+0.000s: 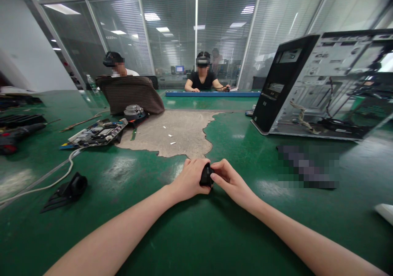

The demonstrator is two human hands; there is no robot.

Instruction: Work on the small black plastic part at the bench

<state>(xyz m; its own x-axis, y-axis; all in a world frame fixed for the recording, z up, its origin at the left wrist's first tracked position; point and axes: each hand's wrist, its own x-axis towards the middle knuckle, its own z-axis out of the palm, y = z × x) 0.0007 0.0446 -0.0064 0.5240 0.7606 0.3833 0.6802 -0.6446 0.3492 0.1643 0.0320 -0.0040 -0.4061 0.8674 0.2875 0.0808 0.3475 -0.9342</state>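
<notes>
A small black part (206, 175) is held between my two hands over the near middle of the green table (184, 235). My left hand (190, 178) is closed around its left side, covering much of it. On its other side, the thumb and fingertips of my right hand (230, 182) are pinched against its edge, where a small piece may be hidden. Its exact kind does not show. Left of my hands lies a black plastic piece (72, 188) with a round opening and a flat base.
An open computer case (285, 84) stands at the right, near a blurred dark flat object (307, 167). A circuit board (98, 133), a white cable (69, 165) and a power drill (21, 135) lie at the left. Two people sit across the table, one behind a brown cloth-covered object (129, 94).
</notes>
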